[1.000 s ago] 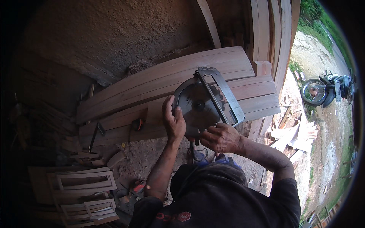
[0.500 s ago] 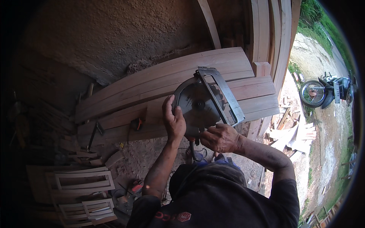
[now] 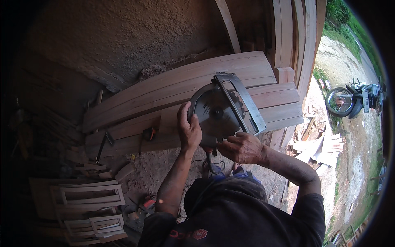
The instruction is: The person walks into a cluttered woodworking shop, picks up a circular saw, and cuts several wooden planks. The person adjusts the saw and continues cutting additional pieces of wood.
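A circular saw (image 3: 212, 107) is held up over the wooden boards, its round toothed blade (image 3: 210, 115) and flat metal base plate (image 3: 242, 101) showing. My left hand (image 3: 190, 131) grips the saw's curved rim, thumb toward the blade and fingers partly hidden behind. On the other side, my right hand (image 3: 240, 148) has its fingers curled at the lower end of the saw, near the base plate's corner. What those fingertips press on is hidden. A cord hangs below the tool.
Long planed boards (image 3: 230, 66) lie across the work area. On them sit a hammer (image 3: 106, 144) and a tape measure (image 3: 149, 133). Wooden frames (image 3: 92, 195) stack at lower left. Upright planks (image 3: 284, 37), wood scraps (image 3: 321, 148) and a motorcycle (image 3: 349, 99) are at right.
Both hands stay on the saw, with the right hand's fingers shifting slightly at its lower end. The whole view has moved by a small amount.
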Tool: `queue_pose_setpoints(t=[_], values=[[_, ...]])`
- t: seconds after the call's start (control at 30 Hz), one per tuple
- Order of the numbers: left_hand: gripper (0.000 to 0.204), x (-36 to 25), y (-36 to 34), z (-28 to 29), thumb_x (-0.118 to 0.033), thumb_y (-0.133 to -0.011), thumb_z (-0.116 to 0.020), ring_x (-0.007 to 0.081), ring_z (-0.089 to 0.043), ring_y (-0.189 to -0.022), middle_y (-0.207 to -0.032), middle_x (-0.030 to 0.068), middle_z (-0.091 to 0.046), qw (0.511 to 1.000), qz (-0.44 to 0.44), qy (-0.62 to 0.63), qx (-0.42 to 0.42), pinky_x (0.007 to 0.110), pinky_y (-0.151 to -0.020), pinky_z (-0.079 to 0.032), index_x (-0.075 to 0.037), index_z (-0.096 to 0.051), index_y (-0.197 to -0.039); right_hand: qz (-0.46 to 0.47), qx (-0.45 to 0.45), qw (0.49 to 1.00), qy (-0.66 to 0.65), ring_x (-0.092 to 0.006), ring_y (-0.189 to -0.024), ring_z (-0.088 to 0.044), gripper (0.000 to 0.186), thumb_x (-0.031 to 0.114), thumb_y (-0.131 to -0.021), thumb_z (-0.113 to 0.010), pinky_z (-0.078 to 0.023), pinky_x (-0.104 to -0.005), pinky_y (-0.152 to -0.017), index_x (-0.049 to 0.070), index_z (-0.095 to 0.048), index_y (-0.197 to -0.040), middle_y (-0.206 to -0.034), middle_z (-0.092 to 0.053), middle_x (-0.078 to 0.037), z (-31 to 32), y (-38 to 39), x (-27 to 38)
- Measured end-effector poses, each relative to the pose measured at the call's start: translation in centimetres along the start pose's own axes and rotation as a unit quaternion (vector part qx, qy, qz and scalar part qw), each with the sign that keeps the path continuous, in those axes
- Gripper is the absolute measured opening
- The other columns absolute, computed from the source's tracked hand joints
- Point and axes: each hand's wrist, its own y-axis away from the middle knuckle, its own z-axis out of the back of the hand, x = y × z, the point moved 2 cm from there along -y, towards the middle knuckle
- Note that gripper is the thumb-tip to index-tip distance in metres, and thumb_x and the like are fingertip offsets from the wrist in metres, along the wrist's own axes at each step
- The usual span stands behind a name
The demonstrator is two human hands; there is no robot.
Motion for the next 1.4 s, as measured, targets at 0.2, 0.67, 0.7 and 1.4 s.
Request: queue_pose_setpoints(t=[0.2,0.67,0.7,1.4], values=[[0.04,-0.33,0.33,-0.32,0.001,-0.099,-0.051,0.0345,-0.055,-0.133,-0.14,0.0202,-0.056,1.0,0.014,-0.007,-0.01,0.042,-0.113,-0.042,0.002,-0.054,-0.139,-0.011,-0.023,1.0,-0.005,-0.0129,-0.077,-0.062,0.015,0.02,-0.084,-0.07,-0.052,-0.0285,-0.063,0.014,-0.071,-0.098,-0.088,-0.058,0.002,-0.24,-0.34,0.3],[0.041,-0.16,0.26,-0.06,0.003,-0.098,-0.051,0.0349,-0.055,-0.132,-0.141,0.0204,-0.055,1.0,-0.019,-0.008,-0.003,0.043,-0.113,-0.043,0.001,-0.054,-0.139,0.016,-0.059,0.998,0.007,-0.0122,-0.076,-0.062,0.013,0.018,-0.083,-0.069,-0.05,-0.0277,-0.06,0.014,-0.07,-0.095,-0.088,-0.057,0.002,-0.14,-0.19,-0.17],[0.041,-0.15,0.26,-0.08,0.003,-0.098,-0.051,0.0351,-0.055,-0.132,-0.14,0.0203,-0.055,1.0,-0.014,-0.002,-0.005,0.043,-0.113,-0.043,0.001,-0.054,-0.139,0.014,-0.052,0.999,0.003,-0.0123,-0.076,-0.062,0.015,0.018,-0.083,-0.07,-0.05,-0.0278,-0.06,0.014,-0.07,-0.097,-0.088,-0.057,0.001,-0.2,-0.14,-0.23],[0.041,-0.05,0.63,-0.59,0.002,-0.098,-0.052,0.0358,-0.055,-0.131,-0.139,0.0197,-0.055,0.999,-0.012,-0.009,-0.028,0.043,-0.111,-0.044,0.0,-0.054,-0.139,0.002,-0.027,0.999,0.036,-0.0103,-0.079,-0.063,0.012,0.021,-0.085,-0.068,-0.049,-0.0268,-0.062,0.019,-0.068,-0.096,-0.085,-0.054,0.004,-0.66,-0.37,0.41]])
